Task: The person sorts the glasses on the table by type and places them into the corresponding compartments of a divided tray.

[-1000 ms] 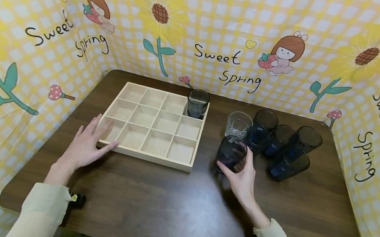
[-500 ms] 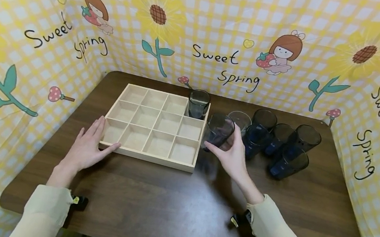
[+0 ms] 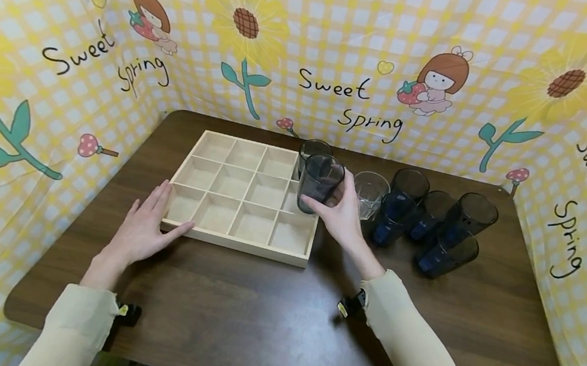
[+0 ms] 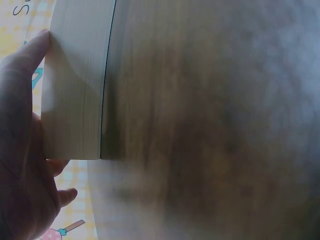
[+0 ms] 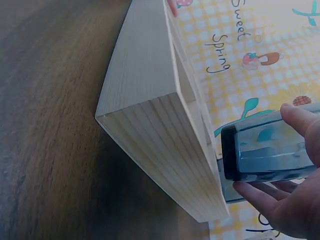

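Note:
My right hand [image 3: 346,215] holds a dark tinted drinking glass [image 3: 321,177] between thumb and fingers. In the head view the glass is above the right column of a pale wooden compartment tray [image 3: 241,243], over the middle row. From the right wrist, its thick base [image 5: 231,152] shows beside the tray's upper edge, apart from the compartment floor. Partly behind it, another dark glass [image 3: 313,147] stands in the back right compartment. My left hand [image 3: 146,222] rests with extended fingers against the tray's front left corner; the thumb touches the front wall [image 4: 75,90].
Right of the tray stand a clear glass [image 3: 370,194] and several dark glasses [image 3: 410,183] grouped close together on the brown wooden table [image 3: 231,317]. A yellow checked cloth [image 3: 347,29] with printed flowers encloses the back and sides.
My right hand has carried the dark glass from beside the clear glass leftward and up over the tray. The tray and my left hand have shifted slightly to the right.

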Available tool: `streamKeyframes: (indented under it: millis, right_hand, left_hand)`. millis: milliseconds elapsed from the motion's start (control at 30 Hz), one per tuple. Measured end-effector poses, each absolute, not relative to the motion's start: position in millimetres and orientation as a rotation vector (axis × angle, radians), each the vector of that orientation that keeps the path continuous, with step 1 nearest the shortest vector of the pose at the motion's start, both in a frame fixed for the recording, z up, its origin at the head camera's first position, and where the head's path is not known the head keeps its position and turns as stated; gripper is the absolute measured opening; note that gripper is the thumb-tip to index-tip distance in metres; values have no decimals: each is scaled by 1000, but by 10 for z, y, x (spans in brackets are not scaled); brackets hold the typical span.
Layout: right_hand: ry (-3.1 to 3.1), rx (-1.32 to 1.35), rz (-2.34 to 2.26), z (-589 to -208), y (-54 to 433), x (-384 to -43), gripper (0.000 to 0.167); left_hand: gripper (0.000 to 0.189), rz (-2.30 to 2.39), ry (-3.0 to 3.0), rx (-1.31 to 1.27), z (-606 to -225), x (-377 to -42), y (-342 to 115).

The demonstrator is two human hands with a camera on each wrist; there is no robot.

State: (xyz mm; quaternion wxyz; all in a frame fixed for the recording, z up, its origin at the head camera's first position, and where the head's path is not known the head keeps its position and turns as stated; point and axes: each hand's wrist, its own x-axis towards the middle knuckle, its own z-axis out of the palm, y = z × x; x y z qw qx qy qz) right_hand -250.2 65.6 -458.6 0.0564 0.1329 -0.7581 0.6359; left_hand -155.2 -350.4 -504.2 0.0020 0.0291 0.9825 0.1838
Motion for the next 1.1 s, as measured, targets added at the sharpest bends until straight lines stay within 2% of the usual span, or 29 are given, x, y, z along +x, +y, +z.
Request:
streamKeyframes:
  millis: [1100]
  right_hand:
    - [-2490,257,1645,-4934,555,-2556,84]
  left_hand:
    - [114,620,3067,101,-5071,-1575,-3365]
